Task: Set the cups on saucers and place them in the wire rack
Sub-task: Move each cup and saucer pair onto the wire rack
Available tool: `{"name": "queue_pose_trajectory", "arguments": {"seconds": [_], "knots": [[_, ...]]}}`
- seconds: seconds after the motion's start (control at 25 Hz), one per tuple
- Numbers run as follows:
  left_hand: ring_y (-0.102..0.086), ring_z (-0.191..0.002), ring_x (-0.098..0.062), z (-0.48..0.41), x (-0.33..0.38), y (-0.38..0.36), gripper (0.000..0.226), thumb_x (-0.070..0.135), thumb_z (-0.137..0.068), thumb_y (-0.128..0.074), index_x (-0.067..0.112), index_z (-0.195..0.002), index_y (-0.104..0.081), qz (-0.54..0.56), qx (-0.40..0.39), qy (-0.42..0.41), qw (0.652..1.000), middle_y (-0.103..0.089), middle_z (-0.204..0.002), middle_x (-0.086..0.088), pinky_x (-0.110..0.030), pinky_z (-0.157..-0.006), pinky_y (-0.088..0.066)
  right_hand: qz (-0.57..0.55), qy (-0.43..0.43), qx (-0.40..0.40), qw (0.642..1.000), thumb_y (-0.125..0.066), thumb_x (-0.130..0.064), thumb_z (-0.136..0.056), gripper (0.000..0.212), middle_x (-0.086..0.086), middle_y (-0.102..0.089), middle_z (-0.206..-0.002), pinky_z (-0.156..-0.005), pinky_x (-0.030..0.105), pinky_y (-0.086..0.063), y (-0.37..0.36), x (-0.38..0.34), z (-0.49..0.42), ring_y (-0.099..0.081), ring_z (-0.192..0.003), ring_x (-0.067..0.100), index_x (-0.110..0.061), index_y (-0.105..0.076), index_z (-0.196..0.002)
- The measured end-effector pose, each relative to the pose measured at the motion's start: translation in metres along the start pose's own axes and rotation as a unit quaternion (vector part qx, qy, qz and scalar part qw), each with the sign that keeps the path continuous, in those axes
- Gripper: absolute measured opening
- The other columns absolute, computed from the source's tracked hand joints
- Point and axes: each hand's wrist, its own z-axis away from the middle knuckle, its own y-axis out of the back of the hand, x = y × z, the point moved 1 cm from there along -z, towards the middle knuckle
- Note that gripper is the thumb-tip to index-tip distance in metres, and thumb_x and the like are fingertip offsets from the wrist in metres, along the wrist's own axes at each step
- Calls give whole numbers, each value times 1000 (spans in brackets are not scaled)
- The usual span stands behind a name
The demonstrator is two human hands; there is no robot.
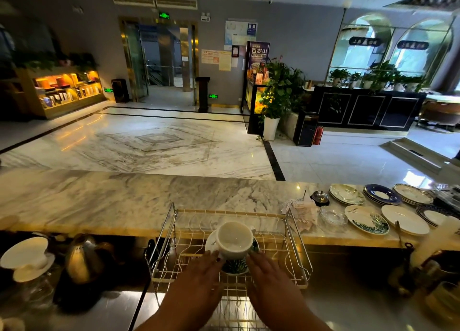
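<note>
A white cup (234, 240) sits on a saucer with a green leaf pattern (235, 266), inside the wire rack (164, 231) at the middle of the counter's near side. My left hand (199, 272) grips the saucer's left edge. My right hand (263, 268) grips its right edge. The saucer is tilted toward me and appears to rest on the rack's wires; both hands hide part of its rim. Several more saucers lie on the marble counter at the right, among them a leaf-patterned saucer (367, 220) and a plain white saucer (405, 220).
The marble counter (112, 196) runs across the view behind the rack. A metal kettle (83, 258) and a white dripper on a glass pot (27, 258) stand at the lower left. A call bell (319, 197), paper slips and a glass dish (333, 216) lie right of the rack.
</note>
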Motion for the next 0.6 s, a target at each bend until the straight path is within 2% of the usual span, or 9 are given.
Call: {"name": "queue_pose_trajectory", "arguments": {"seconds": [0.08, 0.12, 0.2, 0.48, 0.6], "knots": [[-62, -125, -5, 6, 11, -1, 61, 67, -83, -56, 33, -131, -69, -54, 6, -74, 996, -64, -139, 9, -20, -102, -47, 26, 23, -54, 998, -27, -56, -101, 72, -10, 16, -160, -117, 34, 3, -6, -2, 0, 18, -149, 13, -23, 1, -159], [-68, -116, -4, 7, 16, 0, 59, 68, -76, -63, 33, -121, -75, -62, -6, -91, 994, -71, -129, 10, -20, -93, -54, 38, 29, -71, 996, -26, -55, -101, 74, -9, 18, -159, -117, 34, 4, -8, -2, 0, 20, -148, 15, -21, 3, -159], [-71, -110, -4, 8, 19, 1, 59, 68, -70, -70, 32, -117, -78, -62, -20, -95, 993, -75, -122, 11, -21, -85, -57, 48, 35, -80, 995, -26, -55, -100, 75, -6, 19, -160, -117, 35, 3, -10, -2, 2, 22, -148, 17, -19, 4, -159], [-72, -107, -5, 4, 17, 1, 62, 67, -65, -71, 30, -114, -80, -108, -46, -79, 990, -76, -118, 10, -24, -83, -59, 20, 22, -89, 996, -32, -56, -99, 77, -11, 19, -163, -119, 36, -14, -18, -3, -8, 21, -149, 11, -27, 6, -158], [-70, -112, -6, 5, 9, 12, 58, 63, -75, -62, 28, -118, -78, -89, -71, -31, 993, -74, -124, 8, -25, -89, -57, 17, 33, -85, 996, -32, -54, -101, 74, -6, 13, -168, -118, 33, -5, -19, -11, -19, 20, -149, 11, -23, 2, -159]]}}
